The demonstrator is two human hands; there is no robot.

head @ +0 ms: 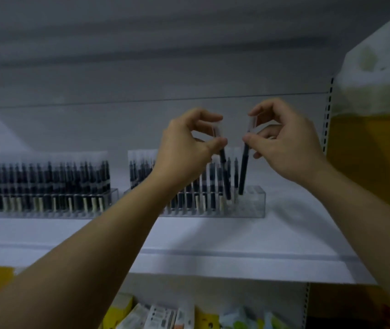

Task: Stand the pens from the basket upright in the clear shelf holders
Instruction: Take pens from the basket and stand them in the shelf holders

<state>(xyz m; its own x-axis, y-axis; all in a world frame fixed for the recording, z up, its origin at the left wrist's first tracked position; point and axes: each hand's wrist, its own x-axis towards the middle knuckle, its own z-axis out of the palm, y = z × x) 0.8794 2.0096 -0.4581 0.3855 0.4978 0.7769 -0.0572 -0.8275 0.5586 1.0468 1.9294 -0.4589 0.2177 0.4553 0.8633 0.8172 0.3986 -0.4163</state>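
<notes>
Your left hand (189, 143) pinches the first pen (225, 170) at its cap. Your right hand (286, 143) pinches the second pen (243, 169) likewise. Both pens lean, their lower ends in the right-hand holder (254, 204) towards the right edge of the shelf (213, 236). The left-hand holder (46, 210) stands full.

Clear holders: two are standing on the shelf (213, 236), left holder (114, 197) and right holder (254, 201).
Hands: two are showing, left hand (186, 150) and right hand (289, 146).
Held pens: two, each hand is pinching one, left pen (224, 169) and right pen (243, 167).
Pens in holders: dozens of stored pens (46, 181) are standing, too blurred for counting.
</notes>
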